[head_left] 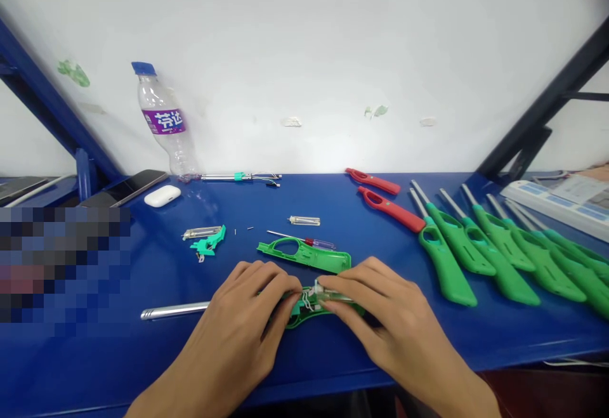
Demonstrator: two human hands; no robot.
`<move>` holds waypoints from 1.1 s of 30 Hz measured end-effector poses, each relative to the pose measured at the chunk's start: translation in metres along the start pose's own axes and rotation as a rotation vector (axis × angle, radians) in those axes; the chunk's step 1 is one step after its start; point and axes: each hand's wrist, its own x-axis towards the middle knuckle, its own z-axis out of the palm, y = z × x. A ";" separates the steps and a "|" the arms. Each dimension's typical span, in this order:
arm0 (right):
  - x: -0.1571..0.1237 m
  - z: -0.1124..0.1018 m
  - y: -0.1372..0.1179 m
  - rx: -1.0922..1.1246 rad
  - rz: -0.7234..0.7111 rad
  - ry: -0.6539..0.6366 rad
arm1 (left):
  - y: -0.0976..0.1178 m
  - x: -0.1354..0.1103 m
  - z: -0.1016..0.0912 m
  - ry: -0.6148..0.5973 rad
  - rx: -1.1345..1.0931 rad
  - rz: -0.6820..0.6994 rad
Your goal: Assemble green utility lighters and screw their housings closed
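An opened green lighter (pixel 295 324) lies near the front of the blue table, its long metal tube (pixel 174 311) pointing left. My left hand (pixel 242 323) is closed on the lighter body, thumb and fingertips pinched by the trigger area. Between the thumb and fingers of my right hand (pixel 394 316) is a clear fuel tank (pixel 337 295), held over the shell's right part. White wires (pixel 308 299) show between both hands. Just behind them rests the other green shell half (pixel 328 259), inner side up. My fingers hide much of the lighter's inside.
A screwdriver (pixel 321 243), a spare clear tank (pixel 305 221) and a teal trigger part (pixel 209 243) lie behind my hands. Several green lighters (pixel 447 272) and red shell pieces (pixel 394 212) lie right. A bottle (pixel 164 120), a white case (pixel 162 196) and a phone (pixel 140 183) are back left.
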 end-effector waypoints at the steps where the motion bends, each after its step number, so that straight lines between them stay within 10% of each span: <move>1: 0.000 0.000 0.000 0.001 -0.003 -0.001 | 0.000 0.000 0.000 -0.001 -0.001 0.002; 33: -0.001 0.000 0.000 -0.024 -0.106 0.019 | -0.001 0.002 0.004 0.044 0.007 0.126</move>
